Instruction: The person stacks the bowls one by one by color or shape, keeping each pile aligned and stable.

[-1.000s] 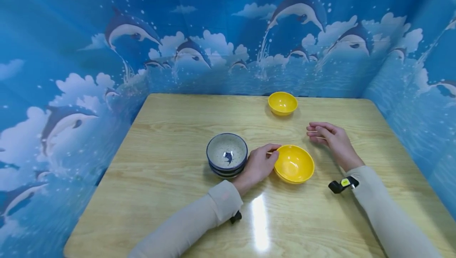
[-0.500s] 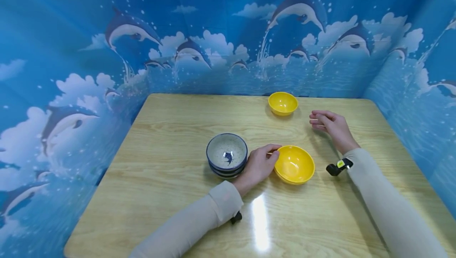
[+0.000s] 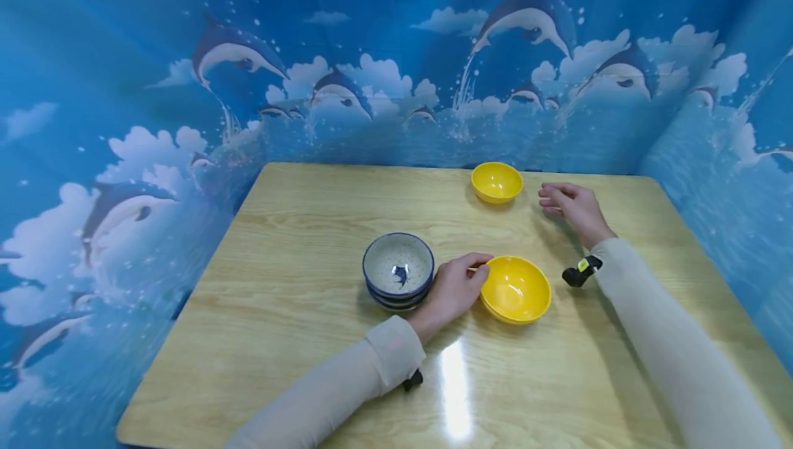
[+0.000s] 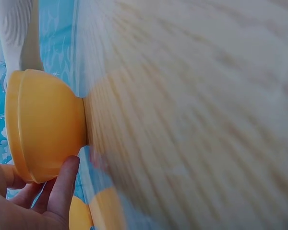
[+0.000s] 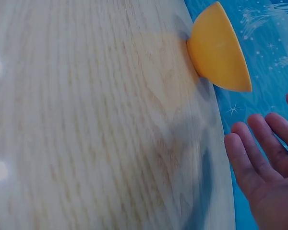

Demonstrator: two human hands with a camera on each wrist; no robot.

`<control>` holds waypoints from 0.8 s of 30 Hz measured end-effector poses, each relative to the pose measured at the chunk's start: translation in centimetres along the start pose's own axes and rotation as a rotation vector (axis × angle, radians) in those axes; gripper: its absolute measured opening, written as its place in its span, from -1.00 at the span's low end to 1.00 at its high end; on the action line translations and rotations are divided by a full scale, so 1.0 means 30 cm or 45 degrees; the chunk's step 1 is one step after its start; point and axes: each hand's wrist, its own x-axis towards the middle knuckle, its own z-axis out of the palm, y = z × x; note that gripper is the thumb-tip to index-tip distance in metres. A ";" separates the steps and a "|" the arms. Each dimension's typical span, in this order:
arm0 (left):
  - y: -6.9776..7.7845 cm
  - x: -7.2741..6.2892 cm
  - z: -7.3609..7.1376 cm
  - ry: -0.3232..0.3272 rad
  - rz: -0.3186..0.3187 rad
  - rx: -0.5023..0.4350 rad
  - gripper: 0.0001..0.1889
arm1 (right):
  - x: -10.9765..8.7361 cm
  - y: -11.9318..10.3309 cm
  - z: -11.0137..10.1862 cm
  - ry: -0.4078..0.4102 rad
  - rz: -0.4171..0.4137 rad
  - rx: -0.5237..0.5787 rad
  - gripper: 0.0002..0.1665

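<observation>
Two nested yellow bowls stand upright on the table, right of its middle. My left hand grips their left side, thumb at the rim and fingers against the outer wall, as the left wrist view shows on the nested bowls. A single yellow bowl sits near the table's far edge. To the right of that bowl is my right hand, fingers loosely extended and holding nothing. In the right wrist view a gap shows between the fingertips and the far yellow bowl.
Close beside my left wrist stands a stack of several speckled grey bowls with dark blue rims. The wooden table is backed by a blue dolphin-print curtain, which also hangs along the left and right sides.
My right hand has moved farther over the table, up to beside the far yellow bowl. The left hand keeps its grip on the nested bowls. The head view has shifted slightly.
</observation>
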 end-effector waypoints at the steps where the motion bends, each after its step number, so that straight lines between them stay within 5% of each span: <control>1: 0.000 0.000 0.002 -0.003 -0.012 -0.003 -0.68 | 0.005 0.002 0.003 -0.008 0.011 0.010 -0.13; 10: -0.001 0.003 0.004 0.006 -0.046 0.001 -0.68 | 0.043 -0.020 0.039 -0.051 0.032 0.085 -0.17; 24: -0.001 0.003 0.000 0.015 0.013 0.031 -0.69 | 0.098 -0.065 0.105 -0.118 0.148 0.153 -0.13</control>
